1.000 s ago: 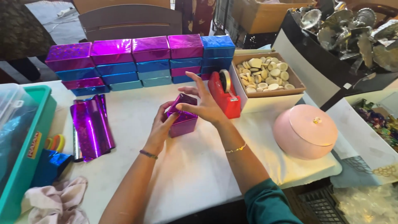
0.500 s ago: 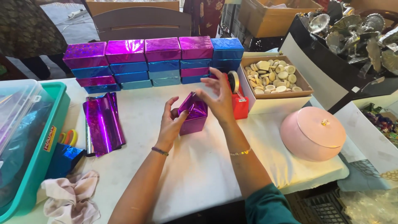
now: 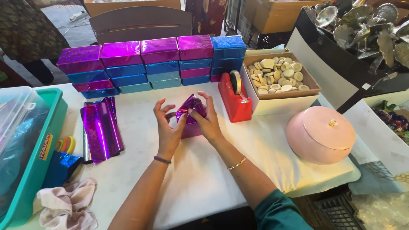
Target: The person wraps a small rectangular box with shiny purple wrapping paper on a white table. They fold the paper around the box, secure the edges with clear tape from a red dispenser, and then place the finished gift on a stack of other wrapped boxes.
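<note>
Both hands, left (image 3: 168, 130) and right (image 3: 208, 121), closed around a small purple foil-wrapped box (image 3: 191, 117) on the white table (image 3: 196, 170), fingers pinching the foil flap on top. Behind the box, stacked purple and blue wrapped boxes (image 3: 149, 64); just right, red tape dispenser (image 3: 234, 100); left, loose purple foil sheets (image 3: 101, 127).

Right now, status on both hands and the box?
Left hand and right hand both gripping small purple foil-wrapped box on white table. Foil loose on top. Red tape dispenser close on the right, not touching.
</note>
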